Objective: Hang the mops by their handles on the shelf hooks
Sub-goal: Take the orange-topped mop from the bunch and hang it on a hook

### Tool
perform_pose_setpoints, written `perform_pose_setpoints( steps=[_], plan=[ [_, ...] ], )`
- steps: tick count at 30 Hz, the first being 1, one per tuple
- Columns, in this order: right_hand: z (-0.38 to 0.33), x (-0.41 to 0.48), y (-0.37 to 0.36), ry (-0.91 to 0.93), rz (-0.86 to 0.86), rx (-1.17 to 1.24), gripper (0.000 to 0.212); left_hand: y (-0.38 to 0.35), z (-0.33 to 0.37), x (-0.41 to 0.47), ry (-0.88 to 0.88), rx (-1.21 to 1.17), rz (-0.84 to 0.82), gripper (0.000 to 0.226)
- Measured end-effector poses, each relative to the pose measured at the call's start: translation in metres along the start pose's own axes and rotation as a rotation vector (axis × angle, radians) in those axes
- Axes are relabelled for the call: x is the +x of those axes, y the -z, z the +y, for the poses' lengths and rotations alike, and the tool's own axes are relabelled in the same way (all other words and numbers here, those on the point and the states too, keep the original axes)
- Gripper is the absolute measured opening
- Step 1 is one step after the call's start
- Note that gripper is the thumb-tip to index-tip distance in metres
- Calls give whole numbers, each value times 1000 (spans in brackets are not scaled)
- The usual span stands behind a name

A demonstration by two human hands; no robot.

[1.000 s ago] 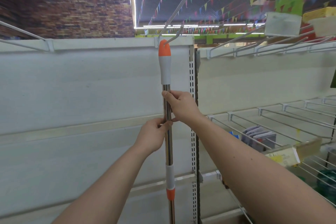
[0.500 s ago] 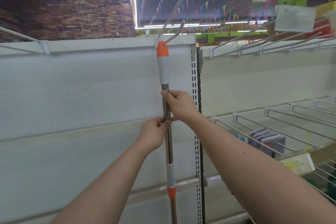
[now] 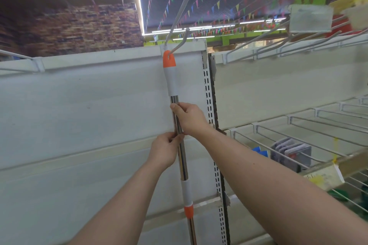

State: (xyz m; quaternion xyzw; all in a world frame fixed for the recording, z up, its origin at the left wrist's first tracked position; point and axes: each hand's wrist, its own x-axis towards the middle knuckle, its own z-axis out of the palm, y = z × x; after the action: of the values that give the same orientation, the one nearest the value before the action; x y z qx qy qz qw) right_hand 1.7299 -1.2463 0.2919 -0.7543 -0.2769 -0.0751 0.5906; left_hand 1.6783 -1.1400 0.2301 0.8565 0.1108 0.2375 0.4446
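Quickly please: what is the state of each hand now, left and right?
Left hand: closed on the mop handle, at the metal part.
Right hand: closed on the same handle, just above the left.

The mop handle (image 3: pixel 180 131) is easing a touch upward and leftward against the shelf: its orange cap (image 3: pixel 169 59) is now sitting with its hanging slot right on the tip of the wire hook (image 3: pixel 180 42), where a second ago the cap was just beneath that tip. The right hand (image 3: pixel 190 118) and the left hand (image 3: pixel 164 150) are riding along with the pole, their grips looking the same.
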Motion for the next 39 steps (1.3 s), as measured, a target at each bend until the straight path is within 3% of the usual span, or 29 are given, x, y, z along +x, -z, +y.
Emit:
perform_pose_setpoints(
  steps=[3, 9, 15, 21, 29, 39],
  plan=[
    [-3, -5, -4, 14, 9, -122, 42, 1, 2, 0, 11, 26, -4, 33],
    [3, -22, -6, -61, -48, -192, 18, 2, 9, -5, 28, 96, 1, 30],
    [7, -54, 10, -160, -67, -111, 50, -3, 18, -15, 61, 130, 12, 23],
    [3, -84, 28, -229, -55, -62, 44, -2, -14, -48, 154, 145, 19, 26],
    [40, -145, 7, -356, -156, -31, 44, 15, -76, -154, 329, 23, 3, 24],
    [54, -249, -86, -519, -296, 72, 34, 68, -151, -293, 548, -136, 97, 25]
  ],
)
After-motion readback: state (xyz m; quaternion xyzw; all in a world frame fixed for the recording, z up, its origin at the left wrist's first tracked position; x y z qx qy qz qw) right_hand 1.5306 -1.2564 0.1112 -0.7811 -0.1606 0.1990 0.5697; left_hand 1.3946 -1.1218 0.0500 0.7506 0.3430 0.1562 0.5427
